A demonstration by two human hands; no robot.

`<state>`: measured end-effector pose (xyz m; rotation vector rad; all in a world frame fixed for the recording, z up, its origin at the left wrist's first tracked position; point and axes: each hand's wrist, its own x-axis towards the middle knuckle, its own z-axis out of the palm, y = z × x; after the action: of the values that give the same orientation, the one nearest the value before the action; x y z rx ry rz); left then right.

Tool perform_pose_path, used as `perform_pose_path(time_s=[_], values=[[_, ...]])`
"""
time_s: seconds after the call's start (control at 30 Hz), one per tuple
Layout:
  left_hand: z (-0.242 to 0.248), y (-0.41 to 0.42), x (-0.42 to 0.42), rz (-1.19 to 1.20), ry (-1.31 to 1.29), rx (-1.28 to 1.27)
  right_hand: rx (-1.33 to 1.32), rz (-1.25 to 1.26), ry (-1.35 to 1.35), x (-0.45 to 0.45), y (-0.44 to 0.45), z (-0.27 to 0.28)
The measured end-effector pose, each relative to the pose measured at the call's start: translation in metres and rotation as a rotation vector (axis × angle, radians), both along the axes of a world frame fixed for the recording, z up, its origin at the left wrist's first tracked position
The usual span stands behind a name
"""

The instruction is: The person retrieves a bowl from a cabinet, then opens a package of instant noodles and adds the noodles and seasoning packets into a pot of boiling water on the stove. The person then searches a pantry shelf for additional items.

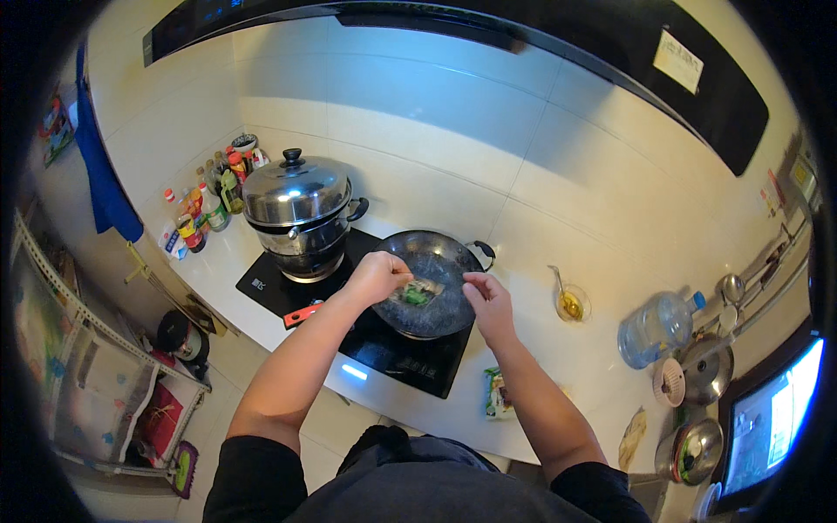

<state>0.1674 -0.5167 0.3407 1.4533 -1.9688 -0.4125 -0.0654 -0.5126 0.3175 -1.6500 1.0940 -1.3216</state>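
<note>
My left hand (pixel 382 277) is over the left part of a dark wok (pixel 438 320), its fingertips pinched on the edge of a small, partly clear packet (pixel 418 292) with green and brown contents. Whether the packet rests on the wok or hangs above it cannot be told. At the wok's right rim is my right hand (pixel 487 302), with thumb and fingers apart and nothing seen between them. The wok sits on a black cooktop (pixel 399 363); its red handle end (pixel 302 316) shows beside my left forearm.
A lidded steel steamer pot (pixel 297 196) stands left of the wok, bottles (pixel 212 206) behind it. To the right are a glass bowl (pixel 572 304) with yellow liquid and a spoon, a large water bottle (pixel 657 328) and a green-and-white packet (pixel 498 394).
</note>
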Motion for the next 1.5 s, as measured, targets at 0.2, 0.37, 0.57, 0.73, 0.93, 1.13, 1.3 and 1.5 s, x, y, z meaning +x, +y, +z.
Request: perform_pose_path(time_s=[0.2, 0.37, 0.57, 0.73, 0.93, 1.13, 1.3, 1.5], values=[[0.010, 0.003, -0.030, -0.028, 0.425, 0.185, -0.104, 0.279, 0.394, 0.012, -0.030, 0.021], [0.004, -0.006, -0.028, -0.057, 0.601, 0.320, 0.055, 0.458, 0.341, 0.018, -0.064, 0.035], [0.006, -0.020, -0.033, -0.092, 0.536, 0.381, 0.104, 0.591, 0.635, 0.023, -0.089, 0.047], [0.000, -0.020, -0.036, -0.028, 0.276, -0.073, 0.508, 0.635, 0.184, 0.026, -0.104, 0.031], [-0.026, -0.017, -0.047, 0.039, 0.167, -0.345, 0.778, 0.344, -0.305, 0.019, -0.119, -0.020], [-0.058, 0.002, -0.041, 0.087, 0.226, -0.236, 0.598, -0.083, 0.140, -0.004, -0.162, -0.058], [-0.080, 0.005, -0.037, 0.212, 0.291, -0.160, 0.516, -0.133, 0.513, -0.012, -0.167, -0.059], [-0.084, -0.007, -0.048, 0.320, 0.430, -0.018, 0.066, 0.025, 1.298, 0.041, -0.152, -0.026]])
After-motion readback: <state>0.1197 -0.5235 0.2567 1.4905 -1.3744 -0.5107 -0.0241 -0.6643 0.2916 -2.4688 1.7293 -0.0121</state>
